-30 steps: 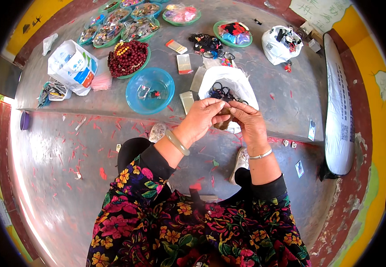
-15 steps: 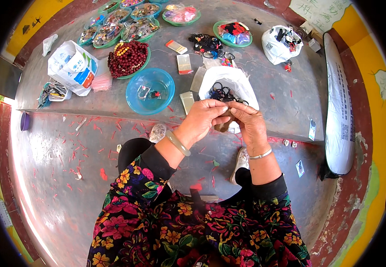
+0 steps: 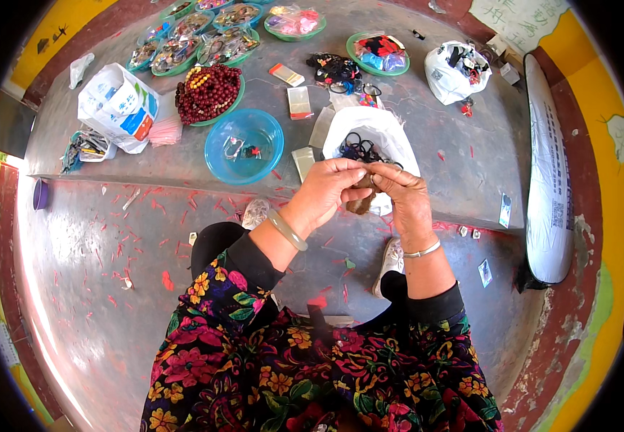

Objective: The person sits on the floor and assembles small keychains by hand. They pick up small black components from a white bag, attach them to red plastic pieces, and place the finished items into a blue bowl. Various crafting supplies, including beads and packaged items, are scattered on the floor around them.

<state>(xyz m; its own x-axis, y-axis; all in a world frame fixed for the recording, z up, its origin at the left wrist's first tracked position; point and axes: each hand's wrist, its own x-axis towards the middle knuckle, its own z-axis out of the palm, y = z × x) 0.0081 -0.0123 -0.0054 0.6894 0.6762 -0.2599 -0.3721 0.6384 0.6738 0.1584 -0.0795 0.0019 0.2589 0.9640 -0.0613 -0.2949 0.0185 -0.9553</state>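
Note:
My left hand [image 3: 326, 191] and my right hand [image 3: 404, 198] meet fingertip to fingertip over the near edge of a white plastic bag [image 3: 391, 133]. Both are closed in a pinch. A small brown fuzzy piece [image 3: 359, 205] hangs from between them, largely covered by my fingers, so its exact kind is hard to make out. Black hair ties [image 3: 361, 148] lie in the open bag just beyond my fingertips. Left of my hands stands a blue plastic basin [image 3: 247, 169] with a few small trinkets in it.
On the raised ledge are a green tray of dark red beads [image 3: 207, 101], a white printed bag [image 3: 121, 108], several trinket trays [image 3: 229, 47] and another stuffed white bag [image 3: 456, 72]. A long wrapped roll [image 3: 549, 173] leans at the right wall. Red scraps litter the lower floor.
Hardly anything differs. My fingers stay pinched together at the same spot with the brown fuzzy piece, and the view has shifted very slightly.

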